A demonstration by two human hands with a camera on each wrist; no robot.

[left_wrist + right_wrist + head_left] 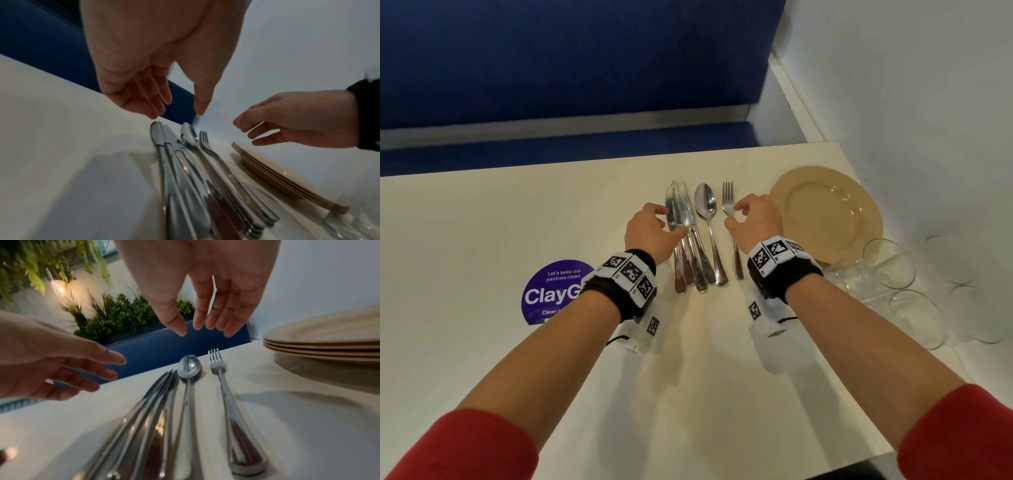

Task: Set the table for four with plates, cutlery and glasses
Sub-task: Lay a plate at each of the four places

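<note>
On the cream table (482,222) lie a stack of knives (678,209), stacked spoons (706,205) and stacked forks (727,195), handles toward me. My left hand (671,222) hovers over the knives with relaxed fingers; the left wrist view shows that hand (176,112) holding nothing above the knives (164,154). My right hand (736,216) hovers over the forks, and the right wrist view shows the right hand (191,331) empty above the forks (218,366) and spoons (189,366). A stack of tan plates (825,212) sits to the right, with several clear glasses (890,263) nearer me.
A round purple sticker (551,291) lies on the table left of my left wrist. A blue bench (551,68) runs along the far edge, with plants (115,313) behind it. A white wall (928,102) borders the right side by the plates and glasses.
</note>
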